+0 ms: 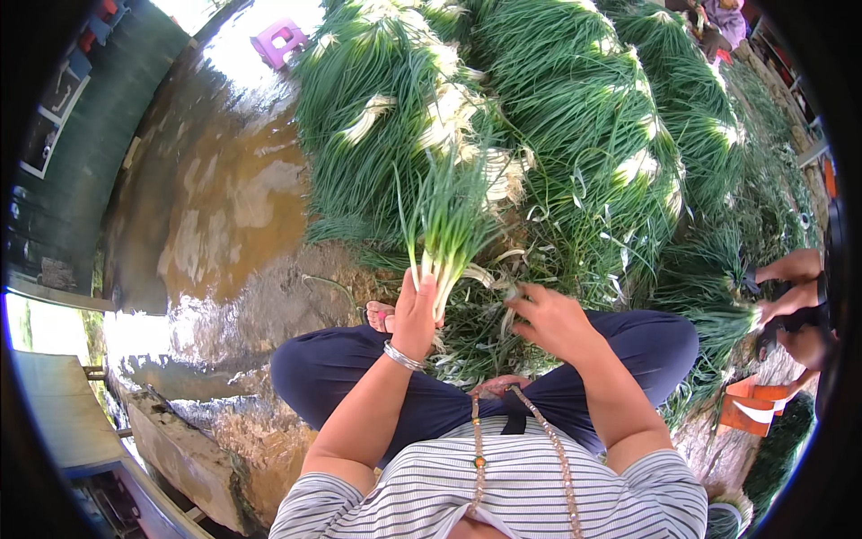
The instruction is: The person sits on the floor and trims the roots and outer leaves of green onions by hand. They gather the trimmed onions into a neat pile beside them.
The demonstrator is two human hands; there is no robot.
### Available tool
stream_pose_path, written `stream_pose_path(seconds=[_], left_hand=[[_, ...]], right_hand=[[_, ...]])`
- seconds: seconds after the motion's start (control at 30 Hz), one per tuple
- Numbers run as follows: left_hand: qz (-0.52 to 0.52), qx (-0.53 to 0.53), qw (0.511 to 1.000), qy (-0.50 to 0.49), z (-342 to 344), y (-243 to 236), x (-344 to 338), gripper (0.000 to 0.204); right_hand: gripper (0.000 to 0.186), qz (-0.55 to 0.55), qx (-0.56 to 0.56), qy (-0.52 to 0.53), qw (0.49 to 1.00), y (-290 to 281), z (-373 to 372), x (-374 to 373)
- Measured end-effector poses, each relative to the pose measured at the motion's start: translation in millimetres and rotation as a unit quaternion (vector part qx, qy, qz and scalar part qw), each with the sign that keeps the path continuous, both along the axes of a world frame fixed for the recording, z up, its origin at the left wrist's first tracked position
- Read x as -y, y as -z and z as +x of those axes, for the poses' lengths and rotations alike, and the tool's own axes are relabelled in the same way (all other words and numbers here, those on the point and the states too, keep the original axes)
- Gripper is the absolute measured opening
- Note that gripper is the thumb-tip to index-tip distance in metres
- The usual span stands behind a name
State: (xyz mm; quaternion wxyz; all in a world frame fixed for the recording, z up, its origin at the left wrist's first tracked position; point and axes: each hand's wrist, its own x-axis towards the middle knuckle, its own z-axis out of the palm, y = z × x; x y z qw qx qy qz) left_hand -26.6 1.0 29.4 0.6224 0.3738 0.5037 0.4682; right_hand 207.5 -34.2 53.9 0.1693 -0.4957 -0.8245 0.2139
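Observation:
My left hand [416,316] is closed round a small bunch of green onions [440,247], held upright over my lap with the white ends down and the green tops pointing away. My right hand [555,322] is just to the right of it, fingers curled toward the bunch. A pale blurred bit shows at its fingertips, too small to name. Between the hands, a bent whitish strand [480,274] sticks out beside the bunch. Loose green leaves and pale peelings [485,337] lie on the ground between my knees.
Large heaps of green onions [557,99] stretch ahead, white ends showing in rows. Wet, muddy ground [224,207] spreads left, with a pink stool [278,42] beyond. At right, another person's hands [790,283] touch onions near an orange-and-white object [752,406]. A further person [723,20] sits far right.

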Motion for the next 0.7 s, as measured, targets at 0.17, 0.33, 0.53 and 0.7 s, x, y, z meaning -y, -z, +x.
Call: stream_pose_path(seconds=[0.17,0.33,0.53,0.7], left_hand=[[0.075,-0.087,0.991,0.071,-1,16,9,0.024],[0.145,-0.208,0.962,0.1,0,21,15,0.028],[0.163,-0.27,0.945,0.09,0,15,14,0.028],[0.212,-0.269,0.938,0.061,2,20,12,0.029]], right_hand=[[0.026,0.023,-0.175,0.101,0.979,-23,-38,-28],[0.025,0.082,-0.092,0.093,0.988,-9,-49,-50],[0.013,-0.329,-0.434,-0.019,0.839,-22,-48,-47],[0.023,-0.174,-0.424,0.117,0.881,-10,-47,-50]])
